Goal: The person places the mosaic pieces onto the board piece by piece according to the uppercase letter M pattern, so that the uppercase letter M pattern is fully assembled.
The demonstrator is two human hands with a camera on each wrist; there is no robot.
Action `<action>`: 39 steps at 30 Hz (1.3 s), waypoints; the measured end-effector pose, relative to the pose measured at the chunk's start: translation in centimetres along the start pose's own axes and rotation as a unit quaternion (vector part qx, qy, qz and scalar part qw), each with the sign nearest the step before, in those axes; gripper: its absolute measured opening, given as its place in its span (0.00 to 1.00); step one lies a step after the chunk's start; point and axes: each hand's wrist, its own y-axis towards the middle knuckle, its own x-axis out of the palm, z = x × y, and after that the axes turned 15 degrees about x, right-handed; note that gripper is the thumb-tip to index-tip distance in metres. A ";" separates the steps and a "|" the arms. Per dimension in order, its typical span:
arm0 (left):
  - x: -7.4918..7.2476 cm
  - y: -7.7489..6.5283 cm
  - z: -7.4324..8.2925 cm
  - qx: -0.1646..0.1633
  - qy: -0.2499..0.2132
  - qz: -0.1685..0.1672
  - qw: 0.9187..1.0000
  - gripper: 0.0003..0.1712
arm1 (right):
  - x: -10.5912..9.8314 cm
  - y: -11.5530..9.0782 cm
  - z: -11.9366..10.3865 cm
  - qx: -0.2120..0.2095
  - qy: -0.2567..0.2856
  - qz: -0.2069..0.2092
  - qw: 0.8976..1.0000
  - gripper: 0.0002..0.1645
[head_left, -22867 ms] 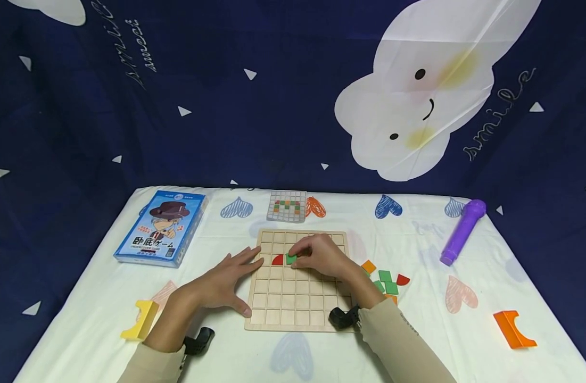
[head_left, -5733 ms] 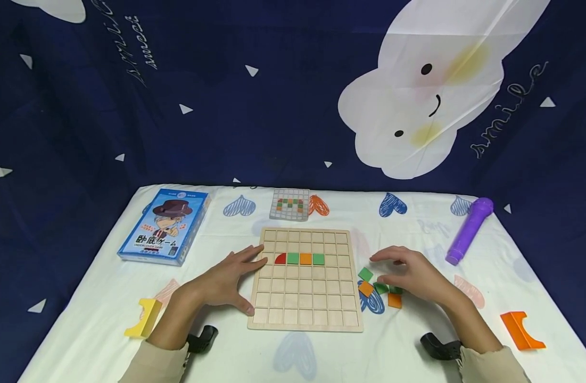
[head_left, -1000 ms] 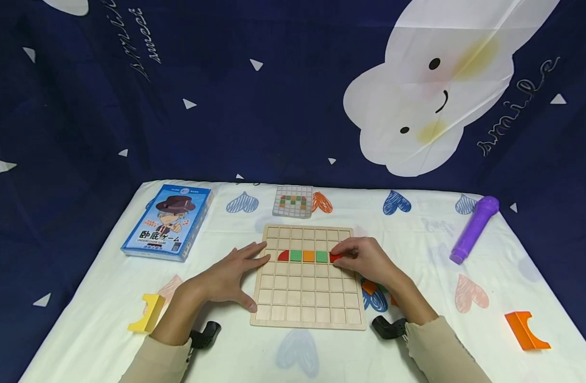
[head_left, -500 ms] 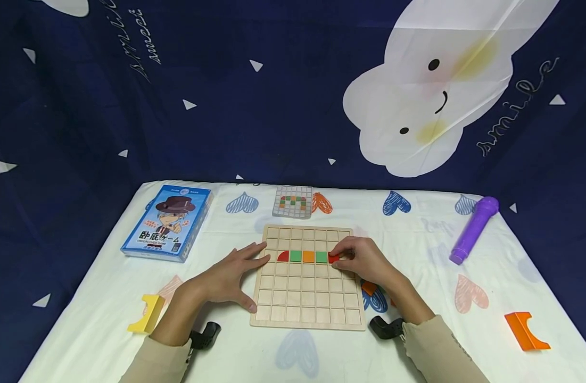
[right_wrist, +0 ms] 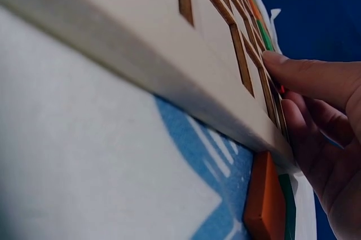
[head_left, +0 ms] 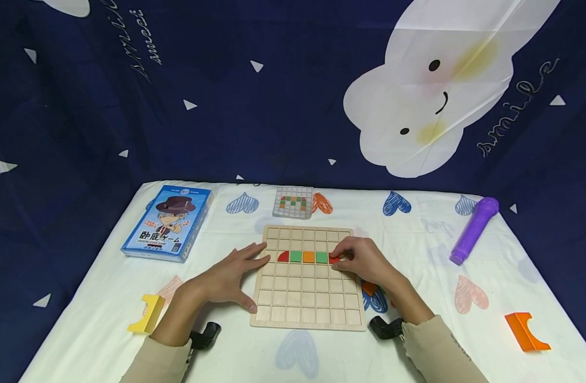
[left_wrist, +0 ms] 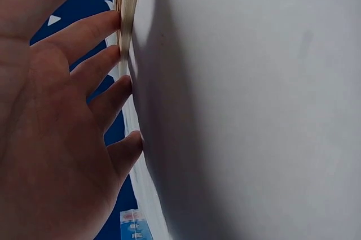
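A wooden grid board (head_left: pixel 308 300) lies mid-table. One row holds a red quarter-circle tile (head_left: pixel 283 256), a green tile (head_left: pixel 296 256), an orange tile (head_left: pixel 309 257) and another green tile (head_left: pixel 321 257). At the row's right end my right hand (head_left: pixel 364 259) pinches a second red tile (head_left: pixel 334 260) between thumb and fingers, partly hiding it. My left hand (head_left: pixel 228 279) is spread along the board's left edge, fingertips and thumb touching it. In the left wrist view its straight fingers (left_wrist: pixel 110 101) meet the board's side (left_wrist: pixel 131 8).
Loose tiles, among them an orange one (right_wrist: pixel 264 195) and a green one (right_wrist: pixel 289 206), lie right of the board. Behind it is a pattern card (head_left: pixel 293 202). A blue game box (head_left: pixel 168 223), yellow block (head_left: pixel 147 314), orange block (head_left: pixel 525 331) and purple microphone-shaped object (head_left: pixel 473 231) stand around.
Earlier, green, orange and green tiles joined the first red one. Since then my right hand has brought a second red tile from the loose pile to the row's right end. The left hand stayed.
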 end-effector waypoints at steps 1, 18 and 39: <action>0.0 0.0 0.0 0.000 0.000 0.000 1.000 0.66 | 0.0 0.0 0.0 0.000 0.001 0.000 1.000 0.11; 0.0 0.1 0.2 -0.006 -0.007 -0.001 1.000 0.65 | -1.1 -0.4 0.2 0.002 0.029 -0.037 0.999 0.17; 0.0 0.1 0.1 -0.003 -0.003 -0.001 1.000 0.66 | -4.9 -3.6 5.0 0.017 0.023 -0.009 1.000 0.26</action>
